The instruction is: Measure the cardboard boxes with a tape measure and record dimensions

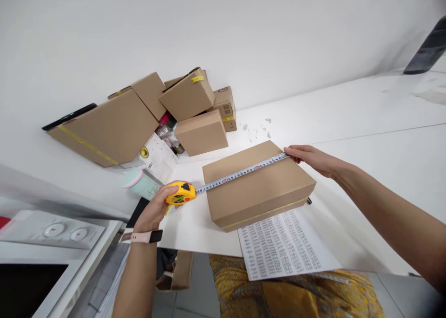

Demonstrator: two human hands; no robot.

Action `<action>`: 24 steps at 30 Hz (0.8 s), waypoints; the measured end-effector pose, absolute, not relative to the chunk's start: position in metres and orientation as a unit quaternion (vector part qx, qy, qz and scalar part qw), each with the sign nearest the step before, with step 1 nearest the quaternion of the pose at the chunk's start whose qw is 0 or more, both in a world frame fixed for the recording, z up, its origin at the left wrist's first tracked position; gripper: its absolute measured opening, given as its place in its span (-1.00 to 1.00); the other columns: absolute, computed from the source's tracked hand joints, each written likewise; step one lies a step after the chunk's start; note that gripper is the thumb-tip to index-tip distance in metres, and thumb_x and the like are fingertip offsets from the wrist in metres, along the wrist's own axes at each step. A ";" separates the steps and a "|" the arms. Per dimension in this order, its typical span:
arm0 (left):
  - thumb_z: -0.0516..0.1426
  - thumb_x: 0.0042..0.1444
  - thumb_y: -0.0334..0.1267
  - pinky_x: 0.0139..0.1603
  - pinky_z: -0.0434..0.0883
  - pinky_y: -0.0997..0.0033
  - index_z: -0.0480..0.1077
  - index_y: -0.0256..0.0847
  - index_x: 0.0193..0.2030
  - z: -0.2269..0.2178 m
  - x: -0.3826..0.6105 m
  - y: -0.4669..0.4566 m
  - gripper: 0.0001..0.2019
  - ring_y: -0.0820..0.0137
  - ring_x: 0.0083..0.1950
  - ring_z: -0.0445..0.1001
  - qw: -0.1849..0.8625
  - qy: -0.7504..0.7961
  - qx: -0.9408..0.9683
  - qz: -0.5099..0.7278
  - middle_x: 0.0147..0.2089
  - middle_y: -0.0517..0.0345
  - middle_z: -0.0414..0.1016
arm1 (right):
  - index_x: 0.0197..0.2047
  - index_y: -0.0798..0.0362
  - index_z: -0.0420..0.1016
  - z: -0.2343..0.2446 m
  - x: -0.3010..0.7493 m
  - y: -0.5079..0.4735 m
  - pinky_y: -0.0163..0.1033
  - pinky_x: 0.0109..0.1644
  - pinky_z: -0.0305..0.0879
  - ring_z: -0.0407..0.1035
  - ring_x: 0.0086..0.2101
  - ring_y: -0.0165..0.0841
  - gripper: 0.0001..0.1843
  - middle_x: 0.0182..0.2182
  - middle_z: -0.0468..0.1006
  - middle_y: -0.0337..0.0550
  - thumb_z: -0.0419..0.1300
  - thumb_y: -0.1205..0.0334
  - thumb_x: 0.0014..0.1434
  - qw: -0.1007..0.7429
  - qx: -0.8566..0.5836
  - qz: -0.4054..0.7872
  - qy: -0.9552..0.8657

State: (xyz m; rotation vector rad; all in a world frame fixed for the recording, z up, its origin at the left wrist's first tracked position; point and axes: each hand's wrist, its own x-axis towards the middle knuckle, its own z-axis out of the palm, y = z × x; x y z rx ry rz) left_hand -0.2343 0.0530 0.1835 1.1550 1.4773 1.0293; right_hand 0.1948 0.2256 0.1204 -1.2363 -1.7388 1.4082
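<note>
A flat brown cardboard box [259, 192] lies on the white table [365, 137] in front of me. My left hand [156, 206] is closed around a yellow tape measure case [180, 193] just left of the box. The white tape blade [244, 171] stretches across the box's top to its far right corner. There my right hand [310, 156] pinches the tape's end against the box edge. A pale strap sits on my left wrist.
A heap of several cardboard boxes [146, 113] leans against the wall at the back left, with small bottles and a mint-coloured cup [141, 182] beside it. A printed sheet of numbers [282, 246] hangs over the table's near edge. A dark object [428, 48] stands far right.
</note>
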 end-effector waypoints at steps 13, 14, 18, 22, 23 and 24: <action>0.22 0.00 -0.06 -0.53 0.31 0.50 0.56 -0.34 -0.09 0.179 -0.238 0.053 -0.57 0.37 -0.40 0.43 0.489 0.573 0.507 0.419 -0.20 -0.03 0.60 | -0.45 -0.01 0.37 0.128 0.182 0.216 -0.15 -0.17 0.19 0.32 -0.27 -0.23 -0.41 -0.38 0.45 -0.18 0.15 -0.43 0.07 0.232 -0.493 0.482 -0.686; 0.22 0.00 -0.06 -0.54 0.31 0.50 0.56 -0.35 -0.09 0.178 -0.238 0.053 -0.57 0.36 -0.40 0.44 0.489 0.572 0.508 0.418 -0.20 -0.04 0.60 | -0.46 -0.01 0.37 0.128 0.181 0.217 -0.15 -0.15 0.20 0.33 -0.24 -0.22 -0.40 -0.37 0.46 -0.18 0.14 -0.44 0.07 0.226 -0.496 0.485 -0.685; 0.20 0.03 -0.05 -0.53 0.30 0.50 0.54 -0.36 -0.04 0.176 -0.240 0.052 -0.55 0.34 -0.37 0.45 0.490 0.572 0.510 0.416 -0.19 -0.06 0.60 | -0.46 -0.01 0.39 0.127 0.181 0.218 -0.15 -0.09 0.19 0.34 -0.20 -0.21 -0.39 -0.33 0.50 -0.16 0.15 -0.45 0.06 0.208 -0.505 0.498 -0.673; 0.16 0.09 -0.07 -0.47 0.29 0.49 0.51 -0.36 0.03 0.179 -0.241 0.048 -0.54 0.31 -0.31 0.46 0.487 0.573 0.526 0.397 -0.14 -0.10 0.59 | -0.47 -0.01 0.43 0.131 0.181 0.218 -0.15 -0.11 0.17 0.30 -0.26 -0.23 -0.39 -0.37 0.45 -0.13 0.16 -0.45 0.04 0.204 -0.502 0.512 -0.666; 0.16 0.09 -0.07 -0.44 0.30 0.48 0.50 -0.36 0.06 0.181 -0.241 0.046 -0.53 0.29 -0.29 0.47 0.487 0.575 0.531 0.389 -0.12 -0.10 0.59 | -0.48 -0.01 0.43 0.132 0.181 0.219 -0.15 -0.14 0.17 0.27 -0.28 -0.25 -0.39 -0.39 0.43 -0.13 0.17 -0.45 0.03 0.202 -0.498 0.514 -0.668; 0.18 0.08 -0.06 -0.41 0.31 0.47 0.49 -0.34 0.08 0.183 -0.241 0.045 -0.51 0.27 -0.26 0.48 0.486 0.577 0.536 0.378 -0.10 -0.10 0.59 | -0.49 -0.01 0.42 0.133 0.182 0.220 -0.15 -0.16 0.15 0.25 -0.31 -0.27 -0.39 -0.41 0.39 -0.15 0.18 -0.45 0.03 0.198 -0.495 0.514 -0.672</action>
